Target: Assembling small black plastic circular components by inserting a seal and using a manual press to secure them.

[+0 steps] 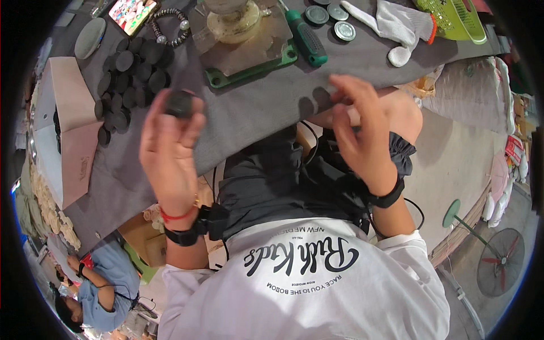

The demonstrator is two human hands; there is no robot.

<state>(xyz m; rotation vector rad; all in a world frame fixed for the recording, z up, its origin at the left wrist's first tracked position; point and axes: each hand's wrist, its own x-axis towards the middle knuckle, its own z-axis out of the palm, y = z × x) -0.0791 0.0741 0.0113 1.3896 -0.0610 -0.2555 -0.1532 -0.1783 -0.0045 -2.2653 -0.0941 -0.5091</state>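
My left hand is raised over the left part of the grey cloth, its fingertips closed around a black round disc. Just left of it lies a heap of similar black discs, loosely stacked. My right hand hovers off the table's front edge with nothing in it, thumb and fingers apart and slightly curled. Between and beyond the hands stands a machine with a green metal base. Both hands are a little blurred.
Behind lie a green-handled screwdriver, several silver discs, a white glove and a lime basket. At left are a phone, a beaded bracelet and a cardboard box. A person sits at lower left; a fan stands right.
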